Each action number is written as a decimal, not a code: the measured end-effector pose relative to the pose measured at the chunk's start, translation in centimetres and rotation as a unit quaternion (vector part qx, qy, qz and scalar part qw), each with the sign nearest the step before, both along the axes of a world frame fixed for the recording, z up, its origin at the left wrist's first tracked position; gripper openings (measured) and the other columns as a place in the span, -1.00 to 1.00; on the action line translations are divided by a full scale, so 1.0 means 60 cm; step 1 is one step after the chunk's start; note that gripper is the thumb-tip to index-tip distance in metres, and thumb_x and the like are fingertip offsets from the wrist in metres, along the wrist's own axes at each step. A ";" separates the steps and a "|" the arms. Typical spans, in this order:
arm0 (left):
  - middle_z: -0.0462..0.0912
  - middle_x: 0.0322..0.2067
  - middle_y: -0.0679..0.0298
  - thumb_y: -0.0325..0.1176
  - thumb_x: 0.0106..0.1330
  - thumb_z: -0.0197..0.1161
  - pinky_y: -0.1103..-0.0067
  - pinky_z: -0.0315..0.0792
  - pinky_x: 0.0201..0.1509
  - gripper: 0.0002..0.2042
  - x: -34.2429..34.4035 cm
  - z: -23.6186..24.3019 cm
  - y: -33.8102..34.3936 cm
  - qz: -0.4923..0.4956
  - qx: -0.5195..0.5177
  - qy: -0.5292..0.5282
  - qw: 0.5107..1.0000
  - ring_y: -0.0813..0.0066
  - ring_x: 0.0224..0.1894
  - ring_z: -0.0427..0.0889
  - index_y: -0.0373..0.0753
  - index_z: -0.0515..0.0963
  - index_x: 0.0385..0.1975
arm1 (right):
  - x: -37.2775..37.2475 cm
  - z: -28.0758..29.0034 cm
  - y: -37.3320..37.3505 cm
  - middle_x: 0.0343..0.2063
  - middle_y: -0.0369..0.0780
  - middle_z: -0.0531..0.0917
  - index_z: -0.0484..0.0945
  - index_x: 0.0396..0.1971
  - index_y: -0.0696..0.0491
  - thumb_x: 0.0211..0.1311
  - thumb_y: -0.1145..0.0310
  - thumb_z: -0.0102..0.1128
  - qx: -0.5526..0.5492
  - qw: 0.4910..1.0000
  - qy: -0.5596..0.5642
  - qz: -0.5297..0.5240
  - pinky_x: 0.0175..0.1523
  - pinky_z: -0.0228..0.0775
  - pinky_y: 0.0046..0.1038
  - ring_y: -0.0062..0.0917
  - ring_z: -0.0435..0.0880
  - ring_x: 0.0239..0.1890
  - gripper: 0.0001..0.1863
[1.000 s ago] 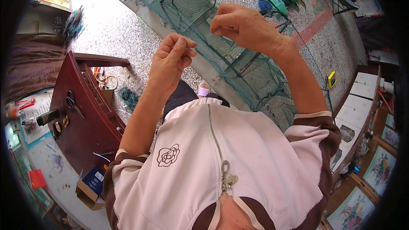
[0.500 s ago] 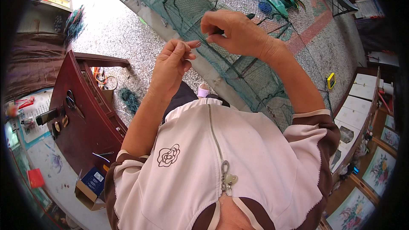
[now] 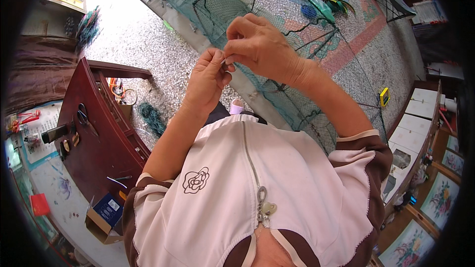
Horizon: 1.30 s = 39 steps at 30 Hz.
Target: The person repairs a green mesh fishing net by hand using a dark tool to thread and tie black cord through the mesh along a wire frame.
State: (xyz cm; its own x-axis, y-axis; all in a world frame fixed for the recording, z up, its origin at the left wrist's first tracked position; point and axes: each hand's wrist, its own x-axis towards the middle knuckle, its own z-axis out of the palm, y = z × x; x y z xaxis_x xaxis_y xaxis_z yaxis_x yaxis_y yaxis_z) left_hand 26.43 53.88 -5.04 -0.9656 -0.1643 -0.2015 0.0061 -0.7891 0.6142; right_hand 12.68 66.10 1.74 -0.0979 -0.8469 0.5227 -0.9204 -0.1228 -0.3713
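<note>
My left hand point(image 3: 207, 78) is raised in front of my waist, thumb and fingers pinched on a small, thin, light-coloured piece point(image 3: 223, 62), too small to name. From the right, my right hand point(image 3: 264, 47) meets it, its thumb and forefinger closed at the same spot. Whatever those right fingertips grip is hidden. Behind and beneath both hands, a green net point(image 3: 225, 7) on a dark frame stretches diagonally across the floor.
Scissors point(image 3: 83, 114) lie on the dark red wooden table point(image 3: 101, 153) at left, near an open cardboard box point(image 3: 96, 225). Dark green twine point(image 3: 151, 118) is bundled on the floor. A folding stool point(image 3: 400, 9) and a yellow object point(image 3: 384, 96) are at right.
My right hand has moved left and slightly down, so its fingertips now meet those of my left hand. The left hand has shifted slightly right.
</note>
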 end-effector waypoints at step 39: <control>0.60 -0.31 0.35 -0.33 0.40 0.04 0.70 0.33 -0.28 -0.83 -0.086 0.144 -0.059 -0.115 -0.448 0.054 0.885 0.65 -0.31 0.58 -0.27 0.51 -0.31 | -0.016 0.195 0.093 -0.56 -0.30 0.52 0.47 -0.37 0.11 0.32 0.34 0.01 -0.167 0.908 -0.376 -0.074 -0.58 0.22 -0.74 -0.74 0.40 -0.67 -0.84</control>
State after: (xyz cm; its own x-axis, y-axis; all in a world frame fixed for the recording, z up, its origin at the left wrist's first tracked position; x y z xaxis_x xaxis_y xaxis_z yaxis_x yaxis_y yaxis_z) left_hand 21.27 50.36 3.58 -1.0000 -0.0078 0.0057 0.0055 0.0271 0.9996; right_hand 11.75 71.68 13.41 -0.6336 -0.6024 0.4854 -0.4369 -0.2392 -0.8671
